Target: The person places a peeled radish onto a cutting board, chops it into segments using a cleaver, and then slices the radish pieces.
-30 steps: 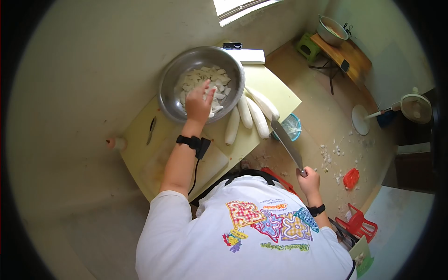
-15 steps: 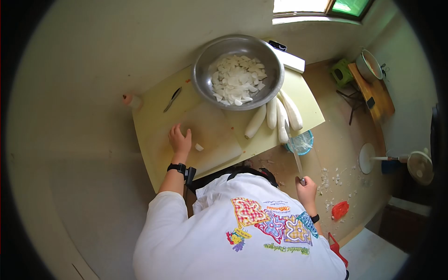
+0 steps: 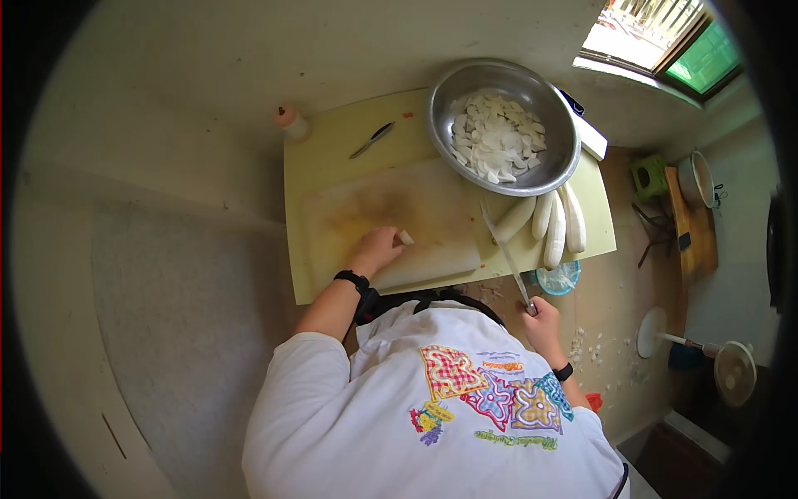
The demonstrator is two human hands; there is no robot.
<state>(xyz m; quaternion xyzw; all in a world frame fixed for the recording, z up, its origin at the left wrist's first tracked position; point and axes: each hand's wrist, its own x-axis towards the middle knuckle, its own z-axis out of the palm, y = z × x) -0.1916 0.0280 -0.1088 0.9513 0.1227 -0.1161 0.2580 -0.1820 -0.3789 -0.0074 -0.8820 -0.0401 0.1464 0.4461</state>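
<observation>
My left hand (image 3: pixel 377 251) rests on the cutting board (image 3: pixel 432 191), its fingers closed on a small white radish piece (image 3: pixel 405 238). A kitchen knife (image 3: pixel 506 259) is gripped in my right hand (image 3: pixel 544 326) past the table's near edge, its blade slanting up and left beside the board. Several peeled white radishes (image 3: pixel 554 229) lie right of the blade. Behind them stands a large metal bowl (image 3: pixel 565 137) holding a heap of white radish slices (image 3: pixel 497 137).
A peeler-like tool (image 3: pixel 371 140) and a bottle with a pinkish cap (image 3: pixel 291 123) are on the table's far left. Below the right edge sits a blue-rimmed bin (image 3: pixel 559 279). White scraps lie on the floor, near a fan (image 3: pixel 735 372).
My left hand, open above the board before, has closed on the radish piece. The knife has swung left toward the board. The whole view has shifted.
</observation>
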